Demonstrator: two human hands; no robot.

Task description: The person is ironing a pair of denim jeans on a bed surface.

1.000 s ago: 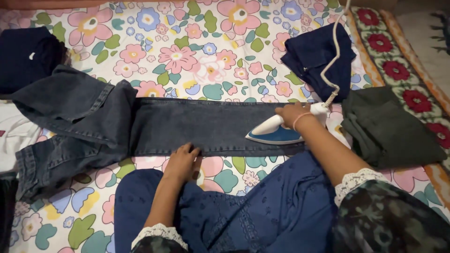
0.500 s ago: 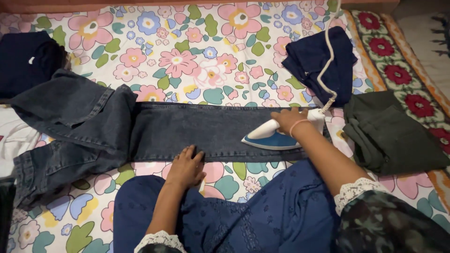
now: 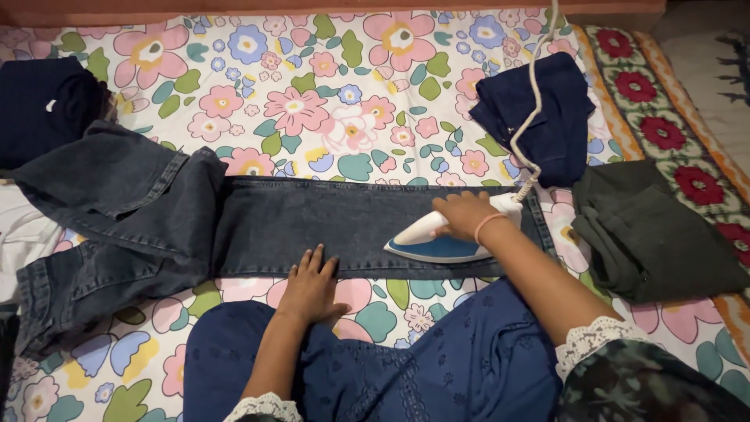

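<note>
Dark grey jeans (image 3: 312,223) lie on a floral sheet, one leg stretched flat across the middle. My right hand (image 3: 462,214) grips the handle of a white and blue iron (image 3: 437,242) resting on the right end of that leg. Its white cord (image 3: 535,117) runs up and away over a folded navy garment. My left hand (image 3: 311,285) lies flat, fingers spread, on the near edge of the leg and the sheet, left of the iron.
A folded navy garment (image 3: 539,117) lies at the upper right, a folded dark green one (image 3: 652,234) at the right, a dark navy pile (image 3: 43,105) at the upper left. My blue-clad knees (image 3: 437,367) fill the foreground. A patterned rug (image 3: 664,117) borders the sheet (image 3: 312,86).
The iron and my right hand have slid a little to the left along the jeans leg. My left hand stays at the leg's near edge.
</note>
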